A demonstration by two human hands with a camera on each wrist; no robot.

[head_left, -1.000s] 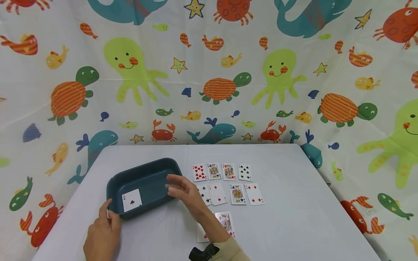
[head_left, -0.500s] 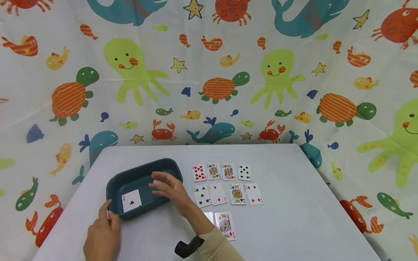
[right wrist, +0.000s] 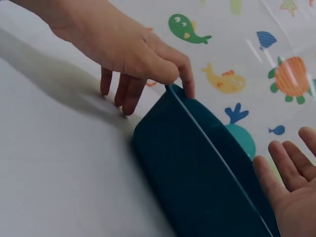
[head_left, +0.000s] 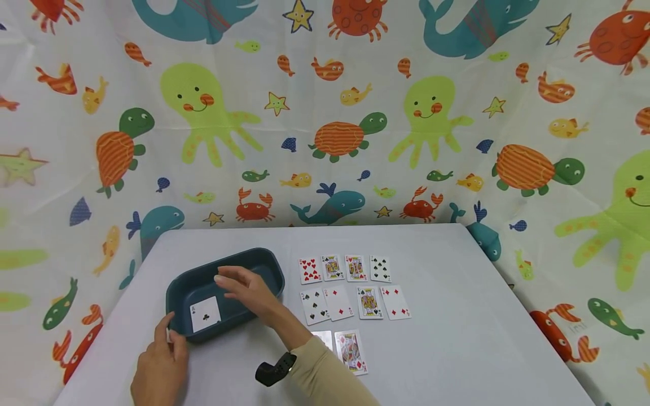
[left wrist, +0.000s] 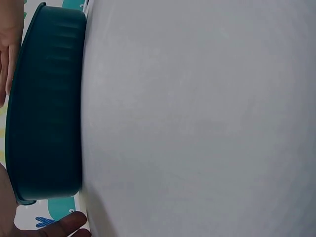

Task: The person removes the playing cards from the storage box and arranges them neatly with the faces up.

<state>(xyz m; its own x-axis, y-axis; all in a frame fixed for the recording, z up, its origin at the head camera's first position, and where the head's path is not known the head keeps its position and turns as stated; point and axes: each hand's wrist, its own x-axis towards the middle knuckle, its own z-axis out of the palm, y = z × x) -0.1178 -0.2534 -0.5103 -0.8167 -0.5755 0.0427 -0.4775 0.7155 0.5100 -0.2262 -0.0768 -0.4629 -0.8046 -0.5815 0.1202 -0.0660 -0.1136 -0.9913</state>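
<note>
A dark teal plastic tray [head_left: 190, 288] stands at the left of the white table, turned at a slant. Face up inside its left part lies an ace of clubs [head_left: 205, 316]. My left hand [head_left: 159, 366] holds the tray's near left corner; in the right wrist view its thumb and index finger meet the rim while the other fingers hang beside the wall. Over the tray's middle my right hand [head_left: 249, 290] hovers with loosely extended fingers and nothing in them. In the left wrist view the tray's side wall [left wrist: 47, 108] shows, but its inside is hidden.
Playing cards lie face up in rows right of the tray, among them a ten of hearts [head_left: 310, 270], a king [head_left: 369, 303] and a four of diamonds [head_left: 395, 302]. My right forearm partly covers the nearest row beside a diamond face card [head_left: 350, 352]. A patterned curtain [head_left: 325, 113] hangs behind.
My right hand has moved left, from the tray's right end to above its middle, uncovering more of the spade card in the middle row. The left hand and the ace have stayed put.
</note>
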